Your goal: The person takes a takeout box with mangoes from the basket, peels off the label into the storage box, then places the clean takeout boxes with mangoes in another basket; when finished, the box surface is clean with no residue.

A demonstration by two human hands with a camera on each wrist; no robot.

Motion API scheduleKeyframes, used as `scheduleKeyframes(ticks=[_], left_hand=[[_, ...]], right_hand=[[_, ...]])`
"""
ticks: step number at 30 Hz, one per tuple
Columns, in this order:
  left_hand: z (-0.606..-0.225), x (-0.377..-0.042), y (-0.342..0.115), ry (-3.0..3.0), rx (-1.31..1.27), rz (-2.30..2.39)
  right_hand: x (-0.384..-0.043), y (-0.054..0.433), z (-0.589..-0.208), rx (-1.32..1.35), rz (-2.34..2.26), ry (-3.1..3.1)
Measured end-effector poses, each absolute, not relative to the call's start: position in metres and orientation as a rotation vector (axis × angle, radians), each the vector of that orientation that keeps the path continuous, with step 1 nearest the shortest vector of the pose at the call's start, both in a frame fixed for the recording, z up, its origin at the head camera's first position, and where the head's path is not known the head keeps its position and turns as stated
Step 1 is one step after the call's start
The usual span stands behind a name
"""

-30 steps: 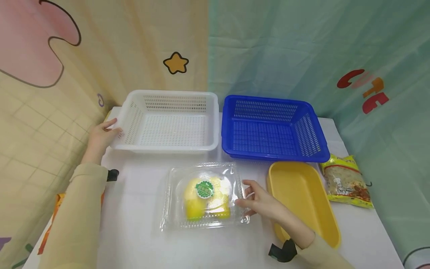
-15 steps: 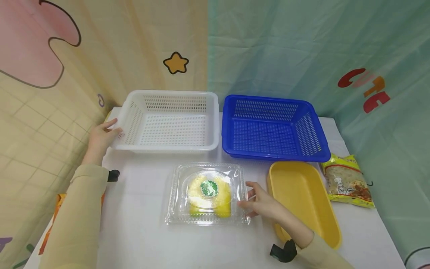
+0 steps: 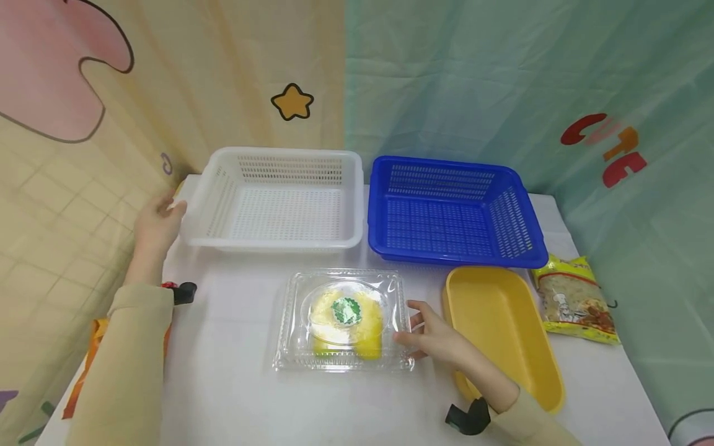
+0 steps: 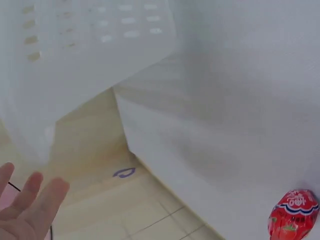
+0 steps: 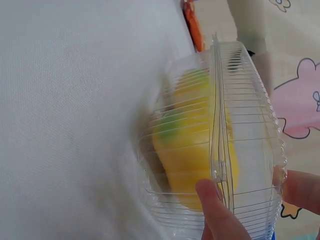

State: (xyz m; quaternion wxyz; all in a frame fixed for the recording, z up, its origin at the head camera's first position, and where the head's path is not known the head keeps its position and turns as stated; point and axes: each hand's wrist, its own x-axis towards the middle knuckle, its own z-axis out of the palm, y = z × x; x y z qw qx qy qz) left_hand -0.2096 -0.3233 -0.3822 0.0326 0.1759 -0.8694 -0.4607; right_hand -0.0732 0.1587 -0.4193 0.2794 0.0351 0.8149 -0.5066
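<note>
My right hand (image 3: 437, 339) pinches the right edge of a clear plastic clamshell box (image 3: 295, 328) on the white table. The right wrist view shows the thumb (image 5: 215, 207) against the box's side and a finger on its far face. Through the lid show yellow fruit-like things (image 5: 195, 145) with green patches, and a green-and-white round sticker (image 3: 346, 311) sits on top. At the far left, my left hand (image 3: 153, 226) is beside the white plastic basket (image 3: 279, 243). In the left wrist view its fingers (image 4: 47, 202) are loosely extended, with a small gap to the basket.
A blue basket (image 3: 446, 257) stands right of the white one. In front of it lies a yellow tray (image 3: 499, 328), with a yellow food bag (image 3: 577, 300) to its right. A red wrapped item (image 4: 294, 215) and an orange packet (image 3: 83, 384) lie by the left arm.
My left hand has left the white basket's edge and drawn slightly left. Early on, the right hand straightened the clamshell box and shifted it a little right; since then it stays in place.
</note>
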Motion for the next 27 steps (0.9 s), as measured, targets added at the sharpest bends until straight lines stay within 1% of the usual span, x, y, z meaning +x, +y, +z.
scheduleKeyframes(ticks=[3, 6, 9, 12, 14, 19, 22, 27], left_hand=[[-0.375, -0.192, -0.308, -2.577, 0.451, -1.279], [-0.377, -0.168, -0.284, -2.513, 0.291, -1.135], [-0.388, -0.142, -0.256, -2.546, 0.094, -1.094], [-0.405, -0.116, -0.230, -2.643, -0.103, -1.170], [-0.419, -0.101, -0.214, -2.711, -0.188, -1.248], [-0.443, -0.076, -0.188, -2.783, -0.240, -1.573], [-0.450, -0.071, -0.181, -2.783, -0.238, -1.703], [-0.452, -0.070, -0.176, -2.841, -0.140, -1.717]], right_hand=[[-0.072, 0.160, -0.421, 0.098, -1.376, 2.178], [-0.071, 0.160, -0.421, 0.103, -1.389, 2.176], [-0.071, 0.161, -0.422, 0.100, -1.395, 2.178], [-0.071, 0.160, -0.423, 0.087, -1.395, 2.181], [-0.071, 0.160, -0.423, 0.087, -1.391, 2.185], [-0.071, 0.159, -0.423, 0.089, -1.394, 2.182], [-0.072, 0.159, -0.423, 0.090, -1.392, 2.184], [-0.074, 0.160, -0.424, 0.089, -1.370, 2.198]])
